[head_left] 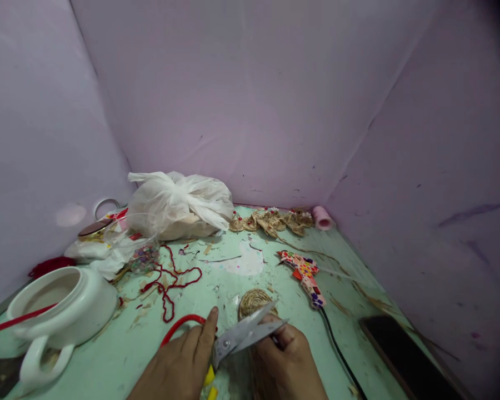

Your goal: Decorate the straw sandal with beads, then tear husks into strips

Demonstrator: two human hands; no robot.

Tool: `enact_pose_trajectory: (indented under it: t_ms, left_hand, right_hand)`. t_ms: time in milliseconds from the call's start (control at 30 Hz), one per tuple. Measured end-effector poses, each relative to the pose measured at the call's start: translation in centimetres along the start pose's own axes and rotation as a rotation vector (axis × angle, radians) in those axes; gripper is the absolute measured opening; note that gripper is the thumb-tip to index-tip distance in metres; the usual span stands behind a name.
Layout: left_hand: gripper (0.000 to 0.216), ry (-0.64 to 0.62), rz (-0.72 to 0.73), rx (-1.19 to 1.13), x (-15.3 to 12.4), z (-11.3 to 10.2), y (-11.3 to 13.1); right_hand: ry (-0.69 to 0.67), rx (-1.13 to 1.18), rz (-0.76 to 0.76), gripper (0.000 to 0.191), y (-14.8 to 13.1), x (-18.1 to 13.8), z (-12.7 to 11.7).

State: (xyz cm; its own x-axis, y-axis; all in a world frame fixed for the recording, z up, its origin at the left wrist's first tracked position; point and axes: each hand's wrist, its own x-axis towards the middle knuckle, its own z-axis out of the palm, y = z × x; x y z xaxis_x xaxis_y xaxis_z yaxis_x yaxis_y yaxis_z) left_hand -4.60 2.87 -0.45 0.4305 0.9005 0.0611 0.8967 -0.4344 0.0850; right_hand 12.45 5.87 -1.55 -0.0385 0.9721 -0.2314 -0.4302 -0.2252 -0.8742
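Scissors [245, 333] sit at the near edge of the tabletop [125, 344], blades parted and pointing right, just over a small jute coil [253, 301]. I see the left hand [179, 361] wrapped around their yellow handles, one finger stretched forward along the pivot. The right hand [289, 361] is curled just under the blade tips, knuckles up, right against the coil's near side; whether it pinches a strand I cannot tell from here. A red loop [183, 323] arches beside the left hand.

Moving outward, a sticker-covered glue gun [306, 275] lies beyond the coil to the right, its black cord [337, 350] running toward me. Red yarn [170, 283] squiggles to the left, near a white pot [62, 305] with a handle. Farther back, a knotted plastic bag [179, 203], a row of jute pieces [270, 220] and a pink spool [323, 218] line the wall. A dark flat slab [404, 355] rests at far right.
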Motion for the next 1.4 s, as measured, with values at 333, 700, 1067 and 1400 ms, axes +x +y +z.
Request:
enact_pose_trajectory:
  t_ms: [333, 700, 1067, 1400]
  left_hand:
    - [0.065, 0.177, -0.19, -0.055, 0.5, -1.1, -2.5]
    - [0.045, 0.057, -0.645, -0.149, 3.0, -3.1, -5.4]
    - [0.049, 0.257, -0.216, -0.371, 1.1, -1.6, -1.8]
    - [0.085, 0.405, -0.034, -0.009, 0.6, 2.2, 0.0]
  right_hand:
    - [-0.031, 0.158, 0.114, 0.027, -0.9, -0.2, 0.1]
    - [-0.312, 0.393, 0.416, 0.028, -1.7, 0.3, -0.4]
    - [-0.272, 0.455, 0.505, 0.027, -2.0, 0.1, -0.3]
    - [-0.291, 0.444, 0.47, 0.025, -1.2, -0.5, -0.3]
